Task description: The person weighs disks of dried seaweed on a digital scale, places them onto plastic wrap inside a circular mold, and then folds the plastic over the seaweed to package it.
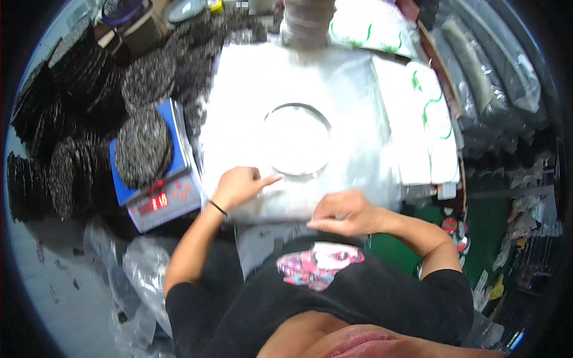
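Before me lies a stack of clear plastic bags or sheets (pixel 362 147), bright with glare. A thin round ring (pixel 330 129) sits on it; whether it is under the film I cannot tell. My left hand (pixel 239 185) is at the near left of the stack, fingers curled, with the thumb stretched towards the ring's near side. My right hand (pixel 347 212) rests at the near edge of the plastic, its fingers bent and the thumb low along that edge. Whether either hand pinches the film is not clear.
At left, a digital scale (pixel 168 203) with a blue platform carries round dark dried-seaweed cakes (pixel 143 150). More stacked dark cakes (pixel 76 174) stand beyond it. White bags with green print (pixel 416 121) lie at right. A thick upright column (pixel 308 22) rises at the far side.
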The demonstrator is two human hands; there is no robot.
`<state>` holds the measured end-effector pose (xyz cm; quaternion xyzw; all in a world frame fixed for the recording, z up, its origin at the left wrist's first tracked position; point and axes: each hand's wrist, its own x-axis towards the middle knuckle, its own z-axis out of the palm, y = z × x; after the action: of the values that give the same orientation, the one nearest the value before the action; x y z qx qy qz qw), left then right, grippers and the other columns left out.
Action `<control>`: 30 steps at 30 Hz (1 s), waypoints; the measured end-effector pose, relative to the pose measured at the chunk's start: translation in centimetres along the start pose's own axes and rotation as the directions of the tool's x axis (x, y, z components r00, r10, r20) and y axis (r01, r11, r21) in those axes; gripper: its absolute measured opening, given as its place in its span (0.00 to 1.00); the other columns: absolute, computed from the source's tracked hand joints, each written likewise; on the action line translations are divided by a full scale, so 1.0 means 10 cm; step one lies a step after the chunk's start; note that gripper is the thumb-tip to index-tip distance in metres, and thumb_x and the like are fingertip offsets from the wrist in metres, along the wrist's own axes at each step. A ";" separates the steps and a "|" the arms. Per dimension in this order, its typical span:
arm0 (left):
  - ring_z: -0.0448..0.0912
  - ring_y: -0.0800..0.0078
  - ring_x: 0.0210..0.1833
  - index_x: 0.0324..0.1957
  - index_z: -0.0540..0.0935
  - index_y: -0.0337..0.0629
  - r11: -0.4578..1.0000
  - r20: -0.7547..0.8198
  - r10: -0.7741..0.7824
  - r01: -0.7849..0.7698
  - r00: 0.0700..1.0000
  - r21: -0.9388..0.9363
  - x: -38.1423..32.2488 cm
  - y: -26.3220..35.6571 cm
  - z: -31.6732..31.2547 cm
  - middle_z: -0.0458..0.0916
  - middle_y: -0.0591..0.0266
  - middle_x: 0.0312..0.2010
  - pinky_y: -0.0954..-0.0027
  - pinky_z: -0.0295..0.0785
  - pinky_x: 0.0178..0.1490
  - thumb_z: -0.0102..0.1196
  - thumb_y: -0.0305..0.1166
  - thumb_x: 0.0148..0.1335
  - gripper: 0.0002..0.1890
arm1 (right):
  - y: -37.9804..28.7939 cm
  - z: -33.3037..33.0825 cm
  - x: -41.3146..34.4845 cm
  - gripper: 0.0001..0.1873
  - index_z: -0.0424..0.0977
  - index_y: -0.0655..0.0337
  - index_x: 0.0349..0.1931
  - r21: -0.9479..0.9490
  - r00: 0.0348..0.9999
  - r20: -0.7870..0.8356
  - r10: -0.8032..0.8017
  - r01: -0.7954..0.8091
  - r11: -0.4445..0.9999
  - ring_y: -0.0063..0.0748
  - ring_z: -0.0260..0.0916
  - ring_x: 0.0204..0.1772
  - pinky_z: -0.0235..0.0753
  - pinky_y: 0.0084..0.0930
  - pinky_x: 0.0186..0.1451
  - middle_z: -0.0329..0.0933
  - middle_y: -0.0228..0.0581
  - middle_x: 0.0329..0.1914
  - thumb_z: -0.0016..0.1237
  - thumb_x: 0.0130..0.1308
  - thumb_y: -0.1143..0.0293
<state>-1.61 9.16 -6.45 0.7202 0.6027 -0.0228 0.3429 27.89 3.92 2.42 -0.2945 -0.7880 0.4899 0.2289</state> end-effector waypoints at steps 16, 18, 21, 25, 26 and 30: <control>0.77 0.48 0.58 0.62 0.73 0.37 0.996 -0.501 0.072 -0.092 0.863 -0.015 -0.24 0.62 -0.02 0.76 0.41 0.56 0.48 0.72 0.57 0.68 0.70 0.44 0.53 | 0.92 -4.02 4.06 0.24 0.82 0.57 0.52 -0.929 0.947 -0.314 -0.072 -0.291 0.229 0.48 0.82 0.47 0.78 0.41 0.52 0.84 0.51 0.46 0.54 0.69 0.47; 0.59 0.37 0.74 0.76 0.57 0.42 0.981 -0.668 0.196 -0.138 0.718 0.139 0.03 0.61 0.19 0.56 0.35 0.74 0.36 0.58 0.71 0.71 0.69 0.41 0.66 | 0.89 -4.10 4.15 0.24 0.82 0.57 0.53 -0.939 0.964 -0.255 -0.072 -0.229 0.255 0.47 0.82 0.48 0.78 0.41 0.53 0.84 0.50 0.47 0.55 0.69 0.47; 0.48 0.27 0.79 0.82 0.43 0.52 0.986 -0.750 0.136 -0.162 0.647 0.040 0.56 0.34 0.58 0.41 0.29 0.79 0.33 0.49 0.77 0.74 0.66 0.36 0.75 | 0.86 -4.22 4.41 0.25 0.82 0.57 0.55 -0.946 0.983 -0.150 -0.108 -0.111 0.305 0.47 0.82 0.49 0.78 0.40 0.53 0.84 0.49 0.47 0.55 0.69 0.46; 0.51 0.29 0.78 0.82 0.42 0.53 0.942 -0.656 0.310 -0.317 0.688 0.113 0.73 0.66 0.37 0.43 0.27 0.78 0.35 0.50 0.77 0.77 0.64 0.35 0.76 | 1.04 -5.51 3.76 0.26 0.81 0.56 0.57 -0.950 0.980 -0.044 -0.193 0.019 0.312 0.46 0.82 0.50 0.78 0.40 0.55 0.85 0.48 0.48 0.56 0.69 0.46; 0.52 0.31 0.78 0.82 0.44 0.52 0.963 -0.629 0.268 -0.228 0.729 0.147 0.56 0.59 0.36 0.42 0.29 0.78 0.37 0.51 0.77 0.76 0.64 0.36 0.75 | 1.06 -5.17 3.96 0.25 0.80 0.55 0.58 -0.968 0.962 -0.124 -0.242 -0.063 0.245 0.48 0.82 0.52 0.78 0.41 0.55 0.84 0.48 0.49 0.53 0.71 0.46; 0.61 0.45 0.76 0.78 0.57 0.50 0.971 -0.713 0.239 -0.168 0.659 0.171 -0.21 0.39 0.26 0.55 0.41 0.77 0.42 0.57 0.76 0.73 0.53 0.51 0.56 | 0.70 -3.95 3.47 0.21 0.79 0.54 0.57 -0.892 0.668 -0.452 -0.591 -0.326 0.312 0.49 0.81 0.55 0.80 0.42 0.55 0.84 0.46 0.51 0.46 0.75 0.51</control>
<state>2.21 5.85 -5.65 0.7470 0.6029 0.2769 0.0425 30.17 55.43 14.94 -0.4609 -0.7771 -0.2481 0.3494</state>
